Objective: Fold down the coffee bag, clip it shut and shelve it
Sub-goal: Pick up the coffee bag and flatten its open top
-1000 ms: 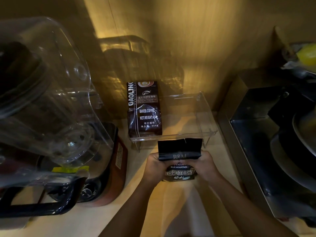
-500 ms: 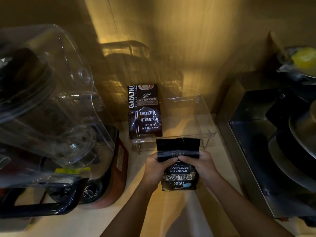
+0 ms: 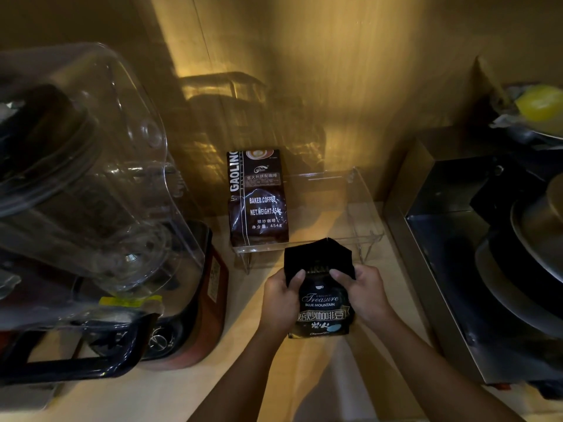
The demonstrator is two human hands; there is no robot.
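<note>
A small black coffee bag [image 3: 323,306] marked "Treasure Blue Mountain" stands on the pale counter in front of me. My left hand [image 3: 281,295] grips its left side and my right hand [image 3: 367,293] its right side, thumbs pressed on the front just below the loose top flap. The flap bulges upward with its corners bent. Just behind stands a clear acrylic shelf [image 3: 359,214] on thin legs. A taller dark "Gaolin" coffee bag [image 3: 259,197] stands on its left part. No clip is in view.
A large blender with a clear cover [image 3: 79,184] and red base [image 3: 207,306] fills the left. A steel box-shaped appliance [image 3: 451,245] with dark round pans stands at the right. A wooden wall closes the back. A yellow object [image 3: 539,102] lies far right.
The bag has come lower and nearer to me, showing more of its front label. My thumbs have shifted up to the flap, and the flat top edge now bulges with bent corners.
</note>
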